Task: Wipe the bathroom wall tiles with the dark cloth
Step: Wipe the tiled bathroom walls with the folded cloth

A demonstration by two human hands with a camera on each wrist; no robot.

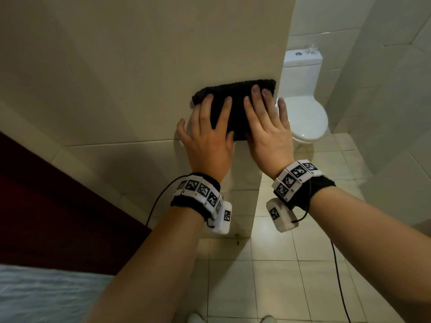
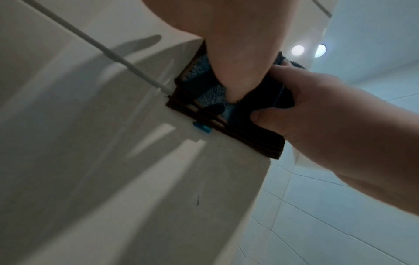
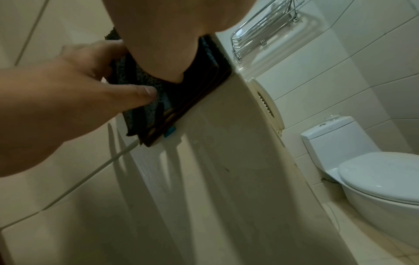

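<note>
Two flat palms carry the work: your left hand (image 1: 206, 138) and right hand (image 1: 265, 134) both lie spread on the dark cloth (image 1: 235, 99), fingers straight, nothing curled round it, so the grip is pressure only, cloth pinned vs. the wall tile (image 1: 130, 73). That's prob. why you use both hands: w/ no pinch, even push from two sides keeps the folded pad from sliding or unrolling.

Left thumb (image 1: 182, 130) sits off the cloth at its 8 o'clock, touching bare tile. Right little finger (image 1: 283, 108) hangs past the wall's corner at 3 o'clock. In the left wrist view the cloth (image 2: 199, 107) shows stacked folded layers w/ a small blue tag (image 2: 200, 127) at its lower edge.

Cloth sits tight to the wall's right edge, just above a horizontal grout line (image 1: 121, 142). Judging by that spot, you're mid-wipe near the corner; tile towards 9 and 12 o'clock looks still to do.

Beyond the corner, at 2–3 o'clock: toilet (image 1: 305, 115), and in the right wrist view a wire rack (image 3: 263, 35) high on the far wall.
</note>
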